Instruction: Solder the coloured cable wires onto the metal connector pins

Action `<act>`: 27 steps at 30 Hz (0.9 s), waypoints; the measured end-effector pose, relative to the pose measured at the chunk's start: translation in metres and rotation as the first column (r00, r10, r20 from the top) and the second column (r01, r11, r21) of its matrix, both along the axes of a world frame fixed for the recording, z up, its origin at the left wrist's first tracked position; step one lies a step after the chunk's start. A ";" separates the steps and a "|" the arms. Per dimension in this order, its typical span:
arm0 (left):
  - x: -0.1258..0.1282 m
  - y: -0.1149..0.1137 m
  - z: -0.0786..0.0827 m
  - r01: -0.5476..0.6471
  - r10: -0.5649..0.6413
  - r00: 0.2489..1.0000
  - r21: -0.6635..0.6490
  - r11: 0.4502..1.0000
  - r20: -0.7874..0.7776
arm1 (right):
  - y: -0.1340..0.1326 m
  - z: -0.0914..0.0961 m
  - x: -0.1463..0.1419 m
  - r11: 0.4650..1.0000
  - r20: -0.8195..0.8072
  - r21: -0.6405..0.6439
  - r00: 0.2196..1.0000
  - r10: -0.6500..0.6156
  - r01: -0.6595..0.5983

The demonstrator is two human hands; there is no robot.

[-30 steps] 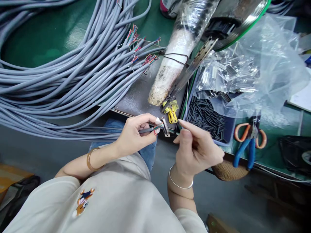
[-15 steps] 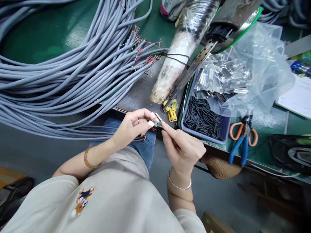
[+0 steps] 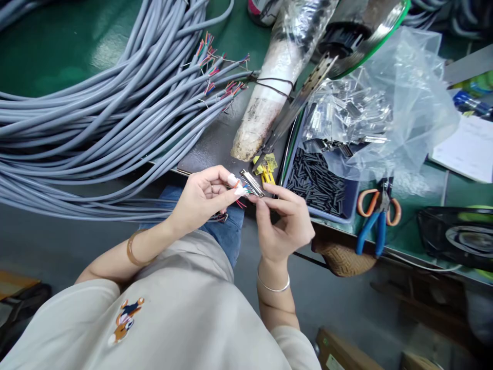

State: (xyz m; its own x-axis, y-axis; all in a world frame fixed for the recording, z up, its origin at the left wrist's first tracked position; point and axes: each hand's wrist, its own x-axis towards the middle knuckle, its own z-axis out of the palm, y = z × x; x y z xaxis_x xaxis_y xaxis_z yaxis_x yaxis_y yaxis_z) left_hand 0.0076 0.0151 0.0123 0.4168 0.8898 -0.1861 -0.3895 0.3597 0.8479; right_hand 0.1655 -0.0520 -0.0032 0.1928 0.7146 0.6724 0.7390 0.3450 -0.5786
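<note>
So, the right hand [image 3: 285,221], apart from the work 1 second earlier, had come in beside the left hand [image 3: 204,196]: right pinching 1 end of the connector [image 3: 252,183] between them, left pinching thin coloured wires [image 3: 241,204].

On the green-topped bench [image 3: 57,56], metal pliers with blue and orange handles [image 3: 382,203]; farther right, a flat white paper sheet [image 3: 464,146]. Below the bench edge, a brown woven object [image 3: 344,259], partly hidden; lower down, a brown cardboard box [image 3: 342,347].
</note>
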 end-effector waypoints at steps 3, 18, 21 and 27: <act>0.005 -0.002 -0.002 -0.049 0.053 0.996 0.068 0.996 -0.066 | 0.005 -0.002 -0.002 1.000 0.093 0.023 0.996 -0.010 0.008; 0.024 0.003 -0.002 -0.229 0.374 0.873 0.412 0.882 -0.314 | 0.028 -0.001 -0.002 0.997 0.074 0.071 0.997 -0.019 0.014; 0.024 0.003 -0.001 -0.241 0.396 0.862 0.431 0.869 -0.317 | 0.030 0.001 -0.003 0.997 0.083 0.078 0.996 -0.035 0.029; 0.021 0.003 -0.001 -0.227 0.356 0.889 0.398 0.889 -0.289 | 0.025 0.001 -0.002 0.996 0.138 0.085 0.990 -0.026 0.014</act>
